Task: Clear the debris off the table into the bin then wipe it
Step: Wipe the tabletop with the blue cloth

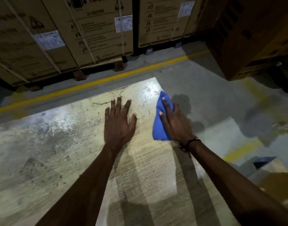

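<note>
A worn, stained wooden table [58,152] fills the lower left of the head view. My left hand [118,121] lies flat on it with fingers spread, holding nothing. My right hand [174,121] presses a blue cloth [159,128] onto the table's right edge, near the far right corner. Its visible fingers lie straight over the cloth; the outer fingers drop past the table's edge and are hidden. Scuffs and dark marks show on the surface around the far corner. No bin is in sight.
Beyond the table, strapped cardboard boxes [94,30] stand on pallets behind a yellow floor line [107,77]. More boxes [254,38] rise at the right. Grey concrete floor [221,103] lies to the right, with a brown carton [280,186] low at the right edge.
</note>
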`<action>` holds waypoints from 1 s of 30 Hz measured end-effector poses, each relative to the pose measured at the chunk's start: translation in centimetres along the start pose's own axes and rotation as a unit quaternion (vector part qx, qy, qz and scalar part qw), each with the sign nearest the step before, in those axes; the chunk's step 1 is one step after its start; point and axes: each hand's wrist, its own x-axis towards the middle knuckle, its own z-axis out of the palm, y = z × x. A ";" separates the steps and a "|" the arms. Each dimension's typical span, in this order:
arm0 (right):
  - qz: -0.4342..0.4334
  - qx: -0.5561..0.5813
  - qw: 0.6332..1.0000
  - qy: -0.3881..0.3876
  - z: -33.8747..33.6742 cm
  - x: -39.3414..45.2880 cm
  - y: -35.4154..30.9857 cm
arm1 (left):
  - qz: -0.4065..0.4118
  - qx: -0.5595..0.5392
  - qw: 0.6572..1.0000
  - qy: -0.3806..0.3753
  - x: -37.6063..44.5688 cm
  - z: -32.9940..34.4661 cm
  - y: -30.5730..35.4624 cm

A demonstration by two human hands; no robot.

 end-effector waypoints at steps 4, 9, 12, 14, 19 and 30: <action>0.024 -0.007 1.000 0.012 0.7 3.1 -1.6 | -0.006 -0.010 1.000 -0.003 0.1 0.0 0.0; 0.038 -0.024 0.999 -0.006 2.3 11.5 -3.6 | 0.001 -0.024 1.000 -0.005 0.0 0.0 -0.3; 0.009 -0.031 0.999 -0.030 2.4 15.6 -4.2 | 0.012 -0.026 1.000 -0.012 0.0 -0.3 -1.3; -0.033 -0.069 0.996 -0.047 2.8 17.4 -5.2 | 0.000 -0.018 1.000 -0.008 -0.1 -0.8 -3.2; -0.076 -0.113 0.989 -0.057 3.7 17.3 -7.3 | -0.056 0.004 0.998 0.023 -2.8 -3.7 -10.6; -0.186 -0.105 0.972 -0.101 8.3 13.1 -23.4 | -0.174 0.039 0.982 0.059 -11.4 -11.1 -25.8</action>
